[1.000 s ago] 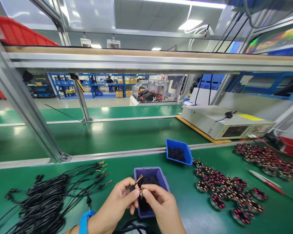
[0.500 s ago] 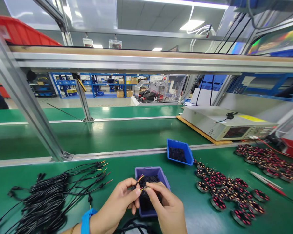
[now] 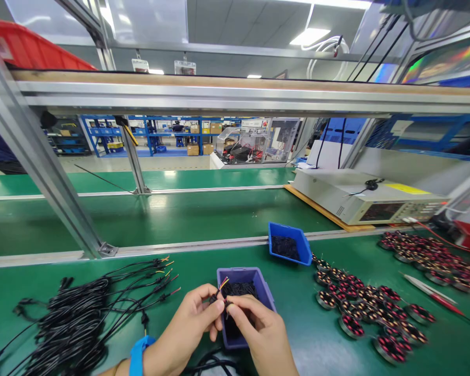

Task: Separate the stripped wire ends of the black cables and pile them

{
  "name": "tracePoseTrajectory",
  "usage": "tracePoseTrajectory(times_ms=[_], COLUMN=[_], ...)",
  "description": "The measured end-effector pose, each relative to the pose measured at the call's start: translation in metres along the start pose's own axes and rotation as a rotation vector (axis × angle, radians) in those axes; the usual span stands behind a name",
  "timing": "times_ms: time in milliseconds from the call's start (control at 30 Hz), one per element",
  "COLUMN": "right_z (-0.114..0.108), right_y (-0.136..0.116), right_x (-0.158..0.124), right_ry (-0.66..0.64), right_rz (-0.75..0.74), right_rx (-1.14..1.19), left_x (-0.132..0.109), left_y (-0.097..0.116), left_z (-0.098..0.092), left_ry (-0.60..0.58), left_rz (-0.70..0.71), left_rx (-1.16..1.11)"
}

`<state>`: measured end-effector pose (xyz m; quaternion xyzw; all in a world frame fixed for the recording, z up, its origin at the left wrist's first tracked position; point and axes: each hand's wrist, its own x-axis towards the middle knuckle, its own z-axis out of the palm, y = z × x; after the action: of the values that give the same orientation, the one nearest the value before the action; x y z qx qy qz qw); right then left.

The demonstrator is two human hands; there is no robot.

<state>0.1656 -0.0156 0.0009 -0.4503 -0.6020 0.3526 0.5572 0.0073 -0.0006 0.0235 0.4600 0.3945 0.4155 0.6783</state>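
Note:
Between the thumb and fingers of my left hand (image 3: 198, 318) is a black cable end, with thin red and yellow wires (image 3: 223, 282) sticking up from it. My right hand (image 3: 260, 326) is pinched close beside it, its fingertips on a small dark piece too tiny to make out. Both hands are over the front of a purple bin (image 3: 267, 295) holding small black parts. Black cable runs below the hands at the bottom edge. A blue band (image 3: 138, 355) circles my left wrist.
Bundled black cables (image 3: 74, 318) lie at left. A blue bin (image 3: 303, 250) of black parts stands behind the purple one. Round copper-coil parts (image 3: 370, 308), tweezers (image 3: 425, 287) and a grey instrument (image 3: 360, 196) are at right. A metal post (image 3: 58, 167) rises at left.
My right hand has shifted slightly left, closer to my left fingertips. The yellow wire seen between the hands is now mostly hidden by the fingers.

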Motion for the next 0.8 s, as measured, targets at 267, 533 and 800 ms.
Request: tracePoseTrajectory(times_ms=[267, 533, 800], right_z=[-0.0017, -0.0001, 0.0016], right_y=[-0.0010, -0.0009, -0.0009], right_x=[-0.0018, -0.0031, -0.0030], right_ry=[0.104, 0.090, 0.201], right_rz=[0.000, 0.041, -0.019], right_rx=[0.048, 0.130, 0.120], left_x=[-0.0017, -0.0016, -0.0038], left_y=[-0.0014, -0.0021, -0.0012], left_z=[0.0006, 0.0013, 0.0026], left_ry=[0.000, -0.004, -0.049], left_rz=[-0.022, -0.036, -0.076], left_rx=[0.041, -0.002, -0.014])
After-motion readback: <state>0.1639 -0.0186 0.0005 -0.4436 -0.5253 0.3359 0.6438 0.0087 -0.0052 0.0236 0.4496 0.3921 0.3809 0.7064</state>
